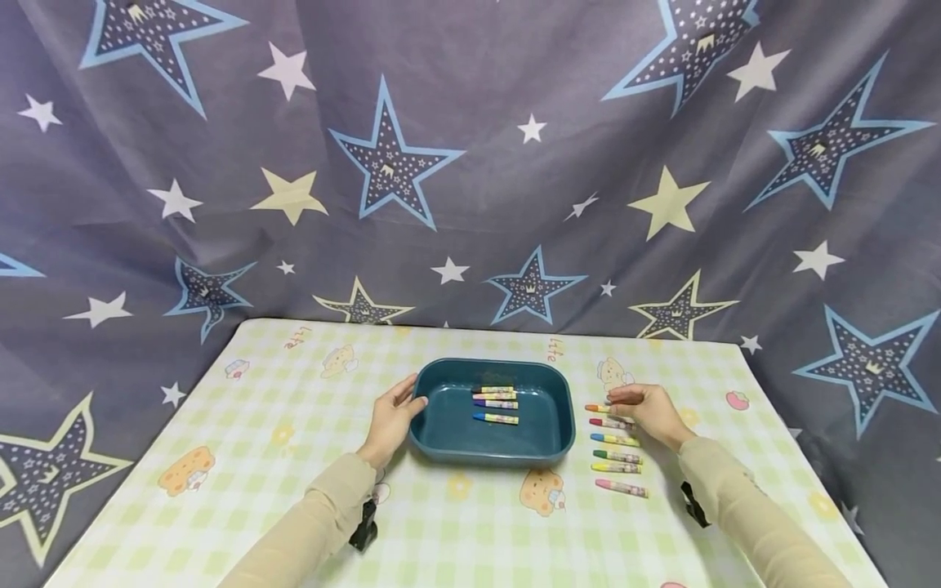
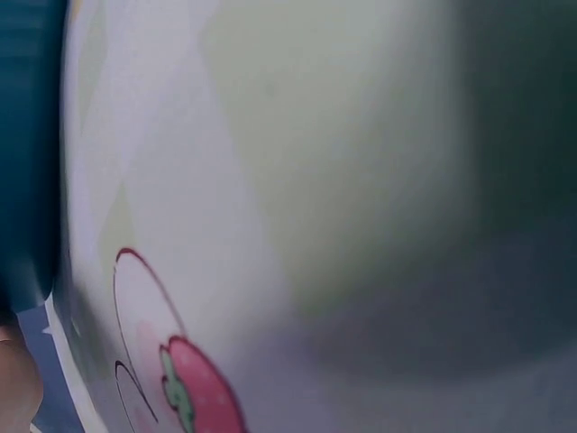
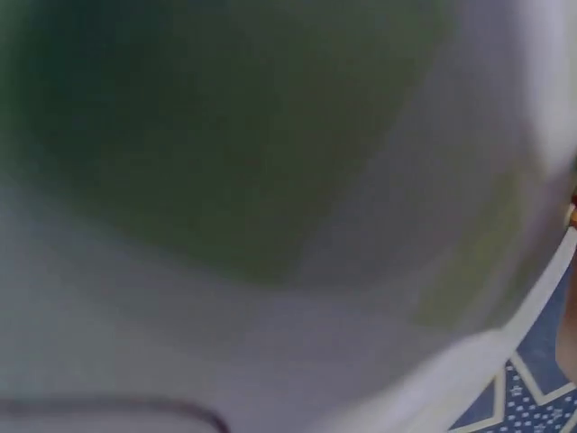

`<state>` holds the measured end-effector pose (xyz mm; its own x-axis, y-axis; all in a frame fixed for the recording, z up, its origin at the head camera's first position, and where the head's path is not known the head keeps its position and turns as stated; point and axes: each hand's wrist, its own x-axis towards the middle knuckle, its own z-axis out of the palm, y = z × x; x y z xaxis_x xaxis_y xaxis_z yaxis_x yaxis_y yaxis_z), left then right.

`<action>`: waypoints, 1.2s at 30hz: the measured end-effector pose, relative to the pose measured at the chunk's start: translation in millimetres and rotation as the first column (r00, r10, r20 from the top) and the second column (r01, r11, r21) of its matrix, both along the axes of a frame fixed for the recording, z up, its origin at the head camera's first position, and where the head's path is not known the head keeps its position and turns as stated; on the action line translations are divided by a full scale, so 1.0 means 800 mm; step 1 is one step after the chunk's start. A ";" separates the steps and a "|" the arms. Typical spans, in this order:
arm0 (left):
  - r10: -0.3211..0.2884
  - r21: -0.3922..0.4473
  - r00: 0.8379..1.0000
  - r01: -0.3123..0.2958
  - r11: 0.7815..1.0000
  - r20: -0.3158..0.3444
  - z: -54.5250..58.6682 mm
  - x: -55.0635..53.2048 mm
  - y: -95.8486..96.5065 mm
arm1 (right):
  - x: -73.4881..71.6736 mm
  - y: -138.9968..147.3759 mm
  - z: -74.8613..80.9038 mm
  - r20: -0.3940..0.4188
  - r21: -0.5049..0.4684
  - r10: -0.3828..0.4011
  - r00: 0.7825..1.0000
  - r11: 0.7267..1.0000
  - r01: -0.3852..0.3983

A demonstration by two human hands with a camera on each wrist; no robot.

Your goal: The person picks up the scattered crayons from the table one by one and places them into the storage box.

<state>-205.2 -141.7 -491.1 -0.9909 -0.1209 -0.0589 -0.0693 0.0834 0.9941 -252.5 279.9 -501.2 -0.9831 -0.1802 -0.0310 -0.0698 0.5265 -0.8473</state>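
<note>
A dark teal tub (image 1: pixel 448 433) stands mid-table, its outer wall also showing at the left edge of the left wrist view. My left hand (image 1: pixel 390 420) grips its left rim, thumb over the edge and fingers outside. Inside lie a black crayon (image 1: pixel 494 389), a pale pink crayon (image 1: pixel 494 396), a purple crayon (image 1: pixel 496 403) and a blue crayon (image 1: pixel 496 418). To the right of the tub, my right hand (image 1: pixel 654 415) pinches the right end of an orange crayon (image 1: pixel 595 407), which my fingers partly cover. Just below it is a red crayon (image 1: pixel 606 423), partly beneath the hand.
Down the table from the red one lie a light blue crayon (image 1: pixel 614 439), a green crayon (image 1: pixel 616 456), a yellow crayon (image 1: pixel 616 468) and a pink crayon (image 1: pixel 621 487), spaced in a column. A checked cloth (image 1: pixel 294 506) covers the table; a starred curtain (image 1: pixel 485 204) hangs behind.
</note>
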 end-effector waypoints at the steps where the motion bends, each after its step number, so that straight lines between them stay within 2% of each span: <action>1: 0.005 0.000 1.000 -0.005 1.000 -0.002 -0.006 -0.002 0.000 | 0.001 0.001 -0.002 0.002 0.004 -0.005 1.000 1.000 0.005; 5: 0.005 0.000 1.000 -0.005 1.000 -0.006 -0.011 -0.003 0.000 | 0.003 0.002 -0.004 0.009 0.027 -0.020 1.000 0.999 0.019; 11: 0.003 -0.007 1.000 -0.003 1.000 -0.017 -0.006 -0.003 -0.003 | 0.003 -0.007 -0.005 0.078 -0.058 -0.051 0.996 0.997 0.056; 17: 0.017 -0.026 1.000 -0.017 1.000 -0.005 -0.005 -0.004 -0.004 | 0.004 -0.012 -0.007 0.059 -0.077 -0.077 0.995 0.994 0.081; 24: 0.001 -0.012 1.000 -0.001 1.000 0.004 -0.013 -0.002 0.001 | 0.009 -0.007 -0.009 0.076 -0.024 -0.105 0.992 0.994 0.107; 28: 0.013 -0.007 1.000 -0.013 1.000 0.000 -0.015 -0.001 0.001 | 0.010 -0.009 -0.004 0.042 0.024 -0.098 0.994 0.995 0.097; 36: 0.011 -0.024 1.000 -0.011 1.000 0.006 -0.010 -0.003 0.000 | 0.009 -0.013 0.021 -0.109 0.057 -0.063 0.992 0.996 0.070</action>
<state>-207.6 -141.6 -499.2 -0.9891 -0.1334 -0.0621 -0.0766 0.1065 0.9914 -245.7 269.5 -484.3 -0.9911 -0.1154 0.0661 -0.1214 0.5830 -0.8034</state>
